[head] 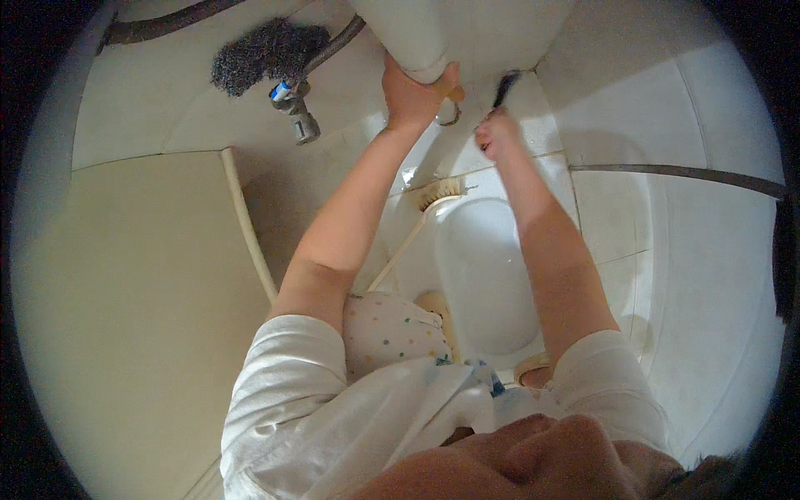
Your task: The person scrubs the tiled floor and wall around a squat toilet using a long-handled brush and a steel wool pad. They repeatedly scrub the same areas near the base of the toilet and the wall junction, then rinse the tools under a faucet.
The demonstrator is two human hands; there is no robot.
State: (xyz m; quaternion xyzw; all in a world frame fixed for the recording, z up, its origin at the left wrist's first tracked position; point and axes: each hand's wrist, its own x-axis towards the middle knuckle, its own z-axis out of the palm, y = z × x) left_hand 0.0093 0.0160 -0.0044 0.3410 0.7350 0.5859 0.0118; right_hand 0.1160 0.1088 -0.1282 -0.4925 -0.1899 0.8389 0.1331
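Observation:
My left hand (414,103) is wrapped around the lower part of a thick white pipe (420,47), its thumb side to the right. To the right, my right hand (499,134) is closed on a small brush (506,86) with dark bristles, blurred, its head pointing up towards the wall corner. Most of the brush's handle is hidden in my fist. Below both hands lies a white squat toilet (487,275) set in the tiled floor. A small round fitting (450,115) shows just under my left hand.
A long-handled scrub brush (440,194) leans across the toilet's far left rim. On the left are a metal valve (303,122), a dark fuzzy scrubber (269,56) and a dark hose (337,44). A pale panel (150,281) stands at left; a tiled wall (631,112) rises at right.

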